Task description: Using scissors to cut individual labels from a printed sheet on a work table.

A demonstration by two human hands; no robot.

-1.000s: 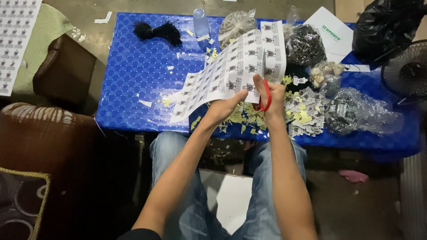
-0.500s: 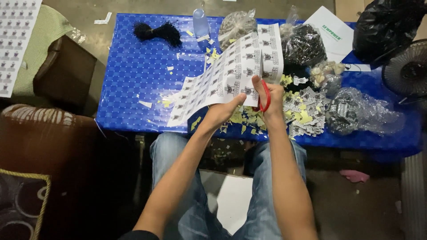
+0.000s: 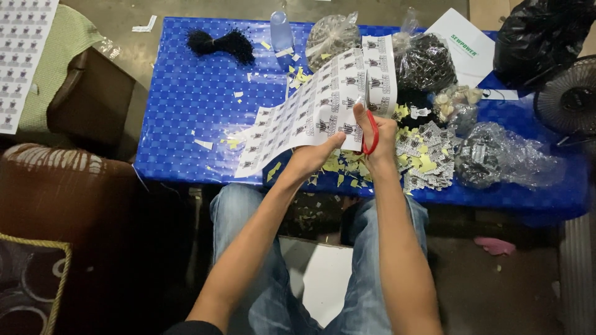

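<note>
The printed sheet [image 3: 310,118] has shifted; left hand [image 3: 310,158] grips it, right hand [image 3: 375,133] grips half-hidden red scissors [image 3: 371,133].

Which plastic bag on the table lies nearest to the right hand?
The clear bag at the right, beside the cut tags next to the right hand; the other bags lie farther back.

Bare forearms, no watch or rings visible on the left hand [image 3: 308,160] or right hand [image 3: 377,138]. Dark short sleeve edge [image 3: 189,327] shows at the upper left arm. Faded blue denim jeans [image 3: 264,298] cover both legs.
</note>
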